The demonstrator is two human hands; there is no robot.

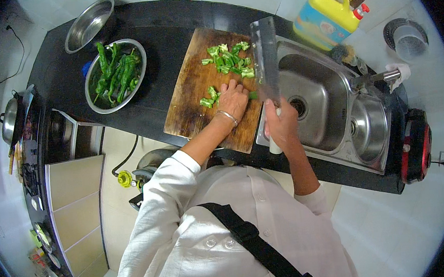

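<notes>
Chopped peppers [234,63] on board [188,83] atop kitchen counter [167,27]

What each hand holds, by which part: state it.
Right hand: a cleaver, by its white handle. Left hand: over the cutting board, beside a green pepper piece; whether it grips that is unclear.

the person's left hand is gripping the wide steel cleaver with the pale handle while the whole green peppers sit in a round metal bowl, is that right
Not quite: the head view shows the right hand gripping the wide steel cleaver with the pale handle. The whole green peppers do sit in a round metal bowl.
</notes>
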